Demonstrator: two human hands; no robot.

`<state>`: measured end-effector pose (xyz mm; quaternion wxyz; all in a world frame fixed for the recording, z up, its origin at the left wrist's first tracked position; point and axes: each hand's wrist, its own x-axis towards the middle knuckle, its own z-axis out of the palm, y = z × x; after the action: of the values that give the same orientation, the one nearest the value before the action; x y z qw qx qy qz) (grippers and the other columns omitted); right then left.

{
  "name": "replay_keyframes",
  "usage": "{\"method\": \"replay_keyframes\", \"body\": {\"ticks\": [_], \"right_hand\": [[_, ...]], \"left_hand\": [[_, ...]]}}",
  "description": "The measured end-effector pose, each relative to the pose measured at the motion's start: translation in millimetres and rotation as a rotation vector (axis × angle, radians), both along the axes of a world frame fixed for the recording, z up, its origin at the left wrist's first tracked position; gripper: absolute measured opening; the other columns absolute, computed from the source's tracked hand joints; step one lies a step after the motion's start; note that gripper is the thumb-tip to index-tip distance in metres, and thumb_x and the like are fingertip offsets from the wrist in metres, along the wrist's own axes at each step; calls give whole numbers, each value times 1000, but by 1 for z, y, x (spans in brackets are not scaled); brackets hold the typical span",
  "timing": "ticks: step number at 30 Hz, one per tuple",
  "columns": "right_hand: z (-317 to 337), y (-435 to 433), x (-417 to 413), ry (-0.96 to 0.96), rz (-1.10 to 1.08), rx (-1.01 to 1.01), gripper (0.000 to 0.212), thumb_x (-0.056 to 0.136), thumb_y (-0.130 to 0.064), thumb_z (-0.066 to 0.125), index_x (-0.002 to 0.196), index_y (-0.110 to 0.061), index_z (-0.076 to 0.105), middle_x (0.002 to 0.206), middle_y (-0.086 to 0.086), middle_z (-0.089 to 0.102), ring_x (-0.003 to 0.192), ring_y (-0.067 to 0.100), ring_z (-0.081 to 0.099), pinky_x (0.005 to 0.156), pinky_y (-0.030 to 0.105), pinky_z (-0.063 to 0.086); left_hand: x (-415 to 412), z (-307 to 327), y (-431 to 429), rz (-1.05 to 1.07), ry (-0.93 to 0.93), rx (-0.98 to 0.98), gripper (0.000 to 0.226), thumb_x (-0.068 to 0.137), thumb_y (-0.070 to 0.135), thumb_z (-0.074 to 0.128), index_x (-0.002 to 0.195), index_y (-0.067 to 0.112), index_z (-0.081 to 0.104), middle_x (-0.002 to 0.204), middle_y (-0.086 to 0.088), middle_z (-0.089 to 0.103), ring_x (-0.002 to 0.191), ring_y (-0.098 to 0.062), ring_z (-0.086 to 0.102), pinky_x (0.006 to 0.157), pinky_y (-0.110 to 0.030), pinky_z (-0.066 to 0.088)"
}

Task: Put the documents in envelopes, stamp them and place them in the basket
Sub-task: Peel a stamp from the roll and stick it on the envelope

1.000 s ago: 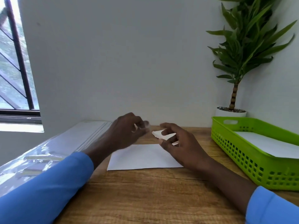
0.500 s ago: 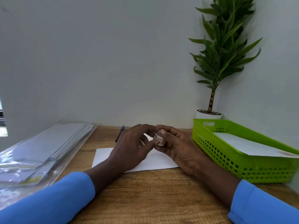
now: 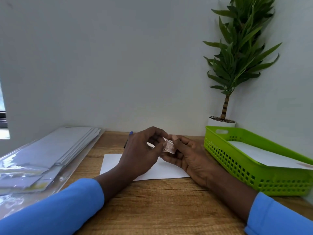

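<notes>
**Stamp poised just above the envelope**

Both hands meet over the middle of the counter (image 3: 160,200). The left hand (image 3: 140,153) and right hand (image 3: 189,160) pinch a small pinkish stamp (image 3: 169,146) between curled fingers (image 3: 175,138), seemingly readying it. The white envelope (image 3: 111,164) lies flat directly beneath them, its long axis running left to right and its far right corner hidden by the right hand. The stamp looks to need only a short drop. The green basket (image 3: 237,167) sits off to the right, nearer the right hand.
</notes>
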<state>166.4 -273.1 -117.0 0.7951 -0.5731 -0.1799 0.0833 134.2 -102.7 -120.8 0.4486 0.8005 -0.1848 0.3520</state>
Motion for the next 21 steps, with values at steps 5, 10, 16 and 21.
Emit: {"method": "replay_keyframes", "body": {"ticks": [5, 10, 16, 21], "right_hand": [[0, 1, 1, -27, -23, -70, 29, 104, -26, 50, 112, -10, 73, 98, 16, 76, 68, 22, 71, 60, 28, 59], [3, -3, 3, 35, -48, -79, 41, 110, -27, 36, 120, -7, 70, 99, 17, 72, 60, 18, 62, 53, 27, 49], [10, -7, 0, 128, -17, -129, 57, 100, -56, 47, 108, -6, 72, 71, 7, 63, 48, 15, 48, 43, 22, 28], [6, -6, 1, -35, -151, -205, 21, 93, -29, 68, 87, -9, 71, 74, 7, 61, 46, 14, 43, 42, 21, 25]], "left_hand": [[7, -1, 4, -100, 139, -190, 21, 92, 7, 71, 105, 25, 72, 87, 3, 75, 81, -14, 73, 70, -30, 60], [6, 4, 8, -106, 241, -412, 19, 95, 3, 67, 105, 19, 71, 93, -1, 77, 84, -14, 75, 66, -22, 58], [3, 3, 5, -44, 94, -182, 21, 94, 7, 70, 110, 21, 72, 93, 6, 74, 78, -11, 77, 72, -34, 64], [-4, 0, -5, -56, -112, 34, 25, 86, 4, 79, 105, 19, 75, 91, 9, 74, 87, -7, 74, 78, -21, 61]]}}
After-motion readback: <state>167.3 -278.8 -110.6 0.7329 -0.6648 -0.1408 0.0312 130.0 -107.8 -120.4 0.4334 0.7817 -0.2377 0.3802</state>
